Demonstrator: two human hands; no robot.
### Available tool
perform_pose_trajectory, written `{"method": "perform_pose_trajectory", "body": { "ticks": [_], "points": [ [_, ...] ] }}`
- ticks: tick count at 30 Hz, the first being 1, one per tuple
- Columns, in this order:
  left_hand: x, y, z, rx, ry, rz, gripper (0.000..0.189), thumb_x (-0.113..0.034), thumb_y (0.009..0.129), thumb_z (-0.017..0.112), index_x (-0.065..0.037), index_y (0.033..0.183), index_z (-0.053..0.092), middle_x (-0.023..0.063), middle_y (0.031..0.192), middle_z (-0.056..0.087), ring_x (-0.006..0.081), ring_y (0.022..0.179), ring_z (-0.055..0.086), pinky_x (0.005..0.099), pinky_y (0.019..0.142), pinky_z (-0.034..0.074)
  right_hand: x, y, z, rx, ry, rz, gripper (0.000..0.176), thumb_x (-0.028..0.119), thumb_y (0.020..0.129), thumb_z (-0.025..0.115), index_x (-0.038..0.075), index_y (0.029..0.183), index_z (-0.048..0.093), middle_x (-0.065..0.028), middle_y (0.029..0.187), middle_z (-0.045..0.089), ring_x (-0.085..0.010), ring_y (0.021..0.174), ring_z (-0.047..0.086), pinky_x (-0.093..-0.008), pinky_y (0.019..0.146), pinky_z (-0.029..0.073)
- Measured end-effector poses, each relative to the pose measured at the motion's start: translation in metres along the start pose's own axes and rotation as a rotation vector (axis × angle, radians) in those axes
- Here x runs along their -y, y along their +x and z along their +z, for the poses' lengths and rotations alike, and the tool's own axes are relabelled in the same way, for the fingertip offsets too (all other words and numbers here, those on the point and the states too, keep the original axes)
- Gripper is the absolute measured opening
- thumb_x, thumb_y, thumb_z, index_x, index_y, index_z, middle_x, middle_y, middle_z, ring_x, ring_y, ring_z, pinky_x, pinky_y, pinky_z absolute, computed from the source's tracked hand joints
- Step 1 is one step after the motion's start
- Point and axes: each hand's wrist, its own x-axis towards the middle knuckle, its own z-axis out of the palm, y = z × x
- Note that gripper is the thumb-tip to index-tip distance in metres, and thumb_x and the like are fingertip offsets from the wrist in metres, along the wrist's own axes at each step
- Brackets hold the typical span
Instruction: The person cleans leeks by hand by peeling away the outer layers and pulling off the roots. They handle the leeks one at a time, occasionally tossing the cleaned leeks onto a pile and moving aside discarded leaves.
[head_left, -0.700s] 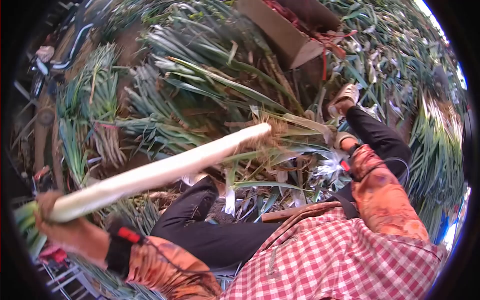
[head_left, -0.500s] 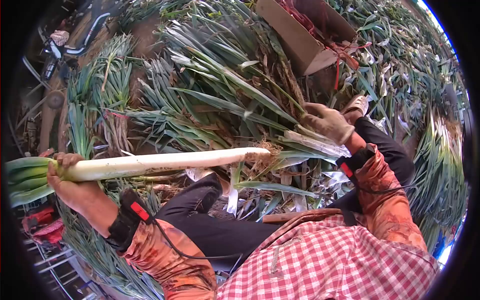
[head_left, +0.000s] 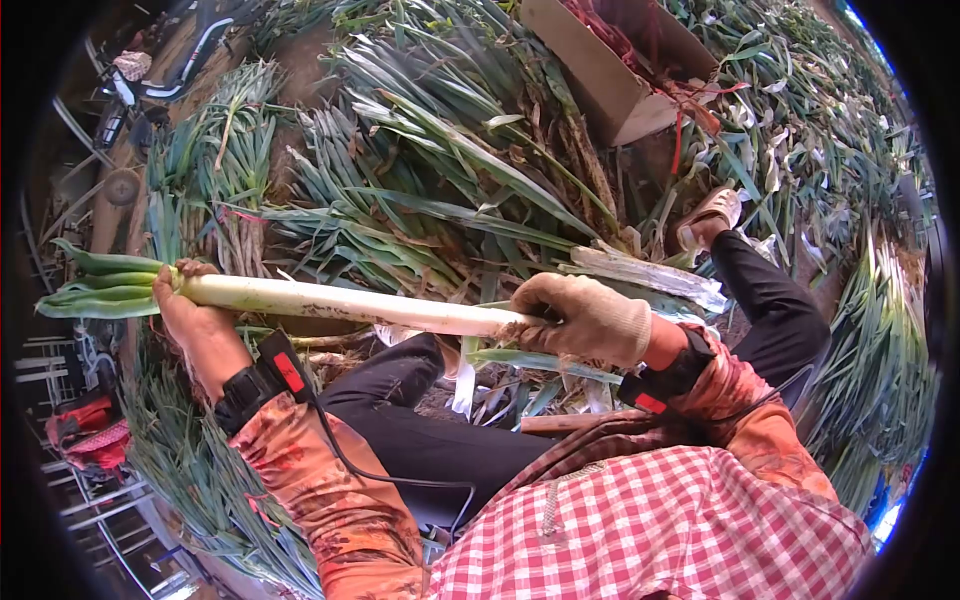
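Observation:
A long leek (head_left: 370,303) with a thick white shank lies level across the head view, above my legs. My bare left hand (head_left: 203,318) is wrapped round it where the white turns to green, and the green leaves stick out to the left. Around the root end closes my right hand (head_left: 590,320) in a pale work glove, so most of the roots are hidden. Below that glove, a loose green leaf (head_left: 545,362) stretches over the litter. Just beyond it lie peeled whitish stalks (head_left: 645,275).
Heaped leeks (head_left: 430,190) cover the ground ahead. A cardboard box (head_left: 600,70) with red ties stands at the upper middle. Bundled leeks (head_left: 870,370) lie at the right, more leeks (head_left: 200,470) at the lower left. A red bag (head_left: 90,430) and metal bars sit far left.
My right hand has come back from the peeled stalks and closed on the leek's root end. My left hand has shifted slightly right with the leek, which now slopes slightly down toward the roots.

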Motion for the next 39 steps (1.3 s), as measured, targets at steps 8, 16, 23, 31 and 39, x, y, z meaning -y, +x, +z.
{"method": "perform_pose_trajectory", "body": {
  "ticks": [8,16,23,31,39],
  "points": [
    [0.01,0.019,-0.01,-0.023,0.079,0.051,0.016,-0.01,0.076,0.053,-0.001,0.081,0.04,0.0087,0.066,0.047,0.0186,0.056,0.049,0.0287,0.054,0.046,0.001,-0.005,0.012,0.024,0.097,0.096,0.03,0.019,0.074,0.069,0.001,0.095,0.056,-0.013,0.081,0.06,-0.0223,0.073,0.058,-0.0314,0.066,0.045],
    [0.023,0.011,0.007,-0.131,0.108,0.142,0.016,-0.009,0.077,0.052,0.0,0.083,0.04,0.0087,0.064,0.047,0.0188,0.055,0.049,0.0304,0.051,0.046,-0.006,-0.011,0.022,-0.101,-0.21,-0.193,0.022,0.021,0.075,0.067,0.003,0.08,0.056,-0.012,0.072,0.055,-0.0301,0.066,0.055,-0.0369,0.058,0.044],
    [0.048,0.02,-0.007,-0.318,0.307,0.311,0.024,-0.011,0.073,0.06,-0.002,0.087,0.044,0.0067,0.065,0.049,0.0205,0.05,0.051,0.0338,0.047,0.048,-0.005,-0.034,0.029,0.001,-0.883,-0.684,0.011,0.012,0.068,0.06,0.006,0.069,0.05,-0.0076,0.066,0.052,-0.0223,0.06,0.056,-0.0326,0.048,0.047],
    [0.042,0.01,-0.003,-0.277,0.312,0.331,0.026,-0.014,0.071,0.066,0.0,0.086,0.051,0.0087,0.067,0.052,0.0215,0.055,0.053,0.0357,0.051,0.048,-0.186,-0.096,-0.026,0.899,-0.962,0.671,0.032,0.032,0.067,0.061,0.009,0.088,0.067,-0.017,0.087,0.063,-0.0302,0.08,0.061,-0.0372,0.073,0.047],
    [0.074,-0.055,0.069,0.089,0.249,0.031,0.022,-0.012,0.071,0.072,-0.006,0.085,0.056,0.0088,0.072,0.058,0.0208,0.066,0.056,0.0381,0.067,0.045,0.001,0.016,-0.022,-0.559,-0.355,-0.053,0.045,0.033,0.086,0.051,-0.001,0.116,0.049,-0.0209,0.1,0.06,-0.0326,0.093,0.059,-0.0383,0.081,0.045]
  ]
}}
